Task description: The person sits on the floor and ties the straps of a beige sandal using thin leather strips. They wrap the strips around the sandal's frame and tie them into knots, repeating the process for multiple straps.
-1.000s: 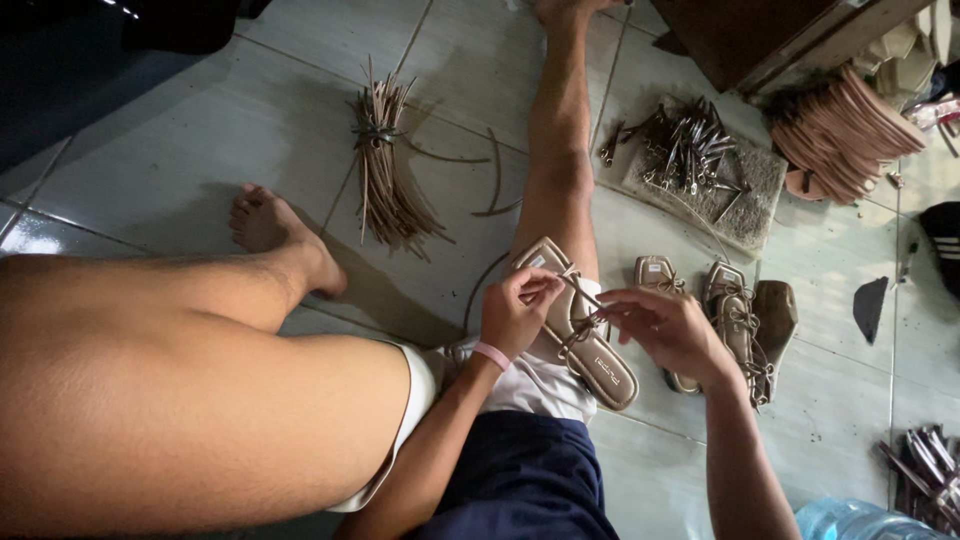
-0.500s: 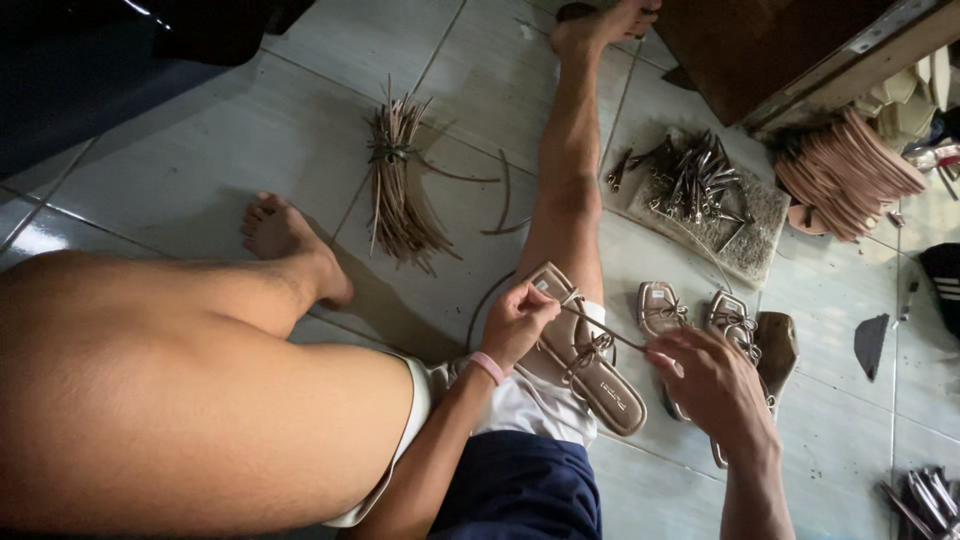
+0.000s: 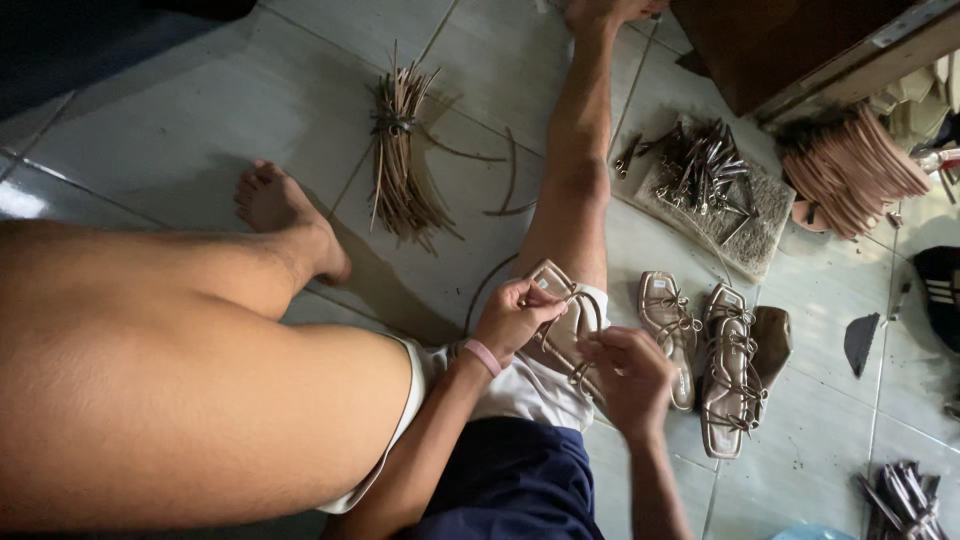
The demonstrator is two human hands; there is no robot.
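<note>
A strappy metallic sandal lies on my right thigh. My left hand grips its upper edge near the toe. My right hand pinches its thin straps lower down, fingers closed around them. Just right of my hands, on the tiled floor, two finished sandals of the same kind lie side by side, next to a bare brown sole.
A tied bundle of thin straps lies on the floor ahead, loose straps beside it. A mat with a pile of straps sits to the right, a stack of soles beyond it, and a wooden box at the top.
My right hand pulled a strap out to the right, then came back in to the sandal. My left hand stayed on the sandal's edge. The camera moved closer.
</note>
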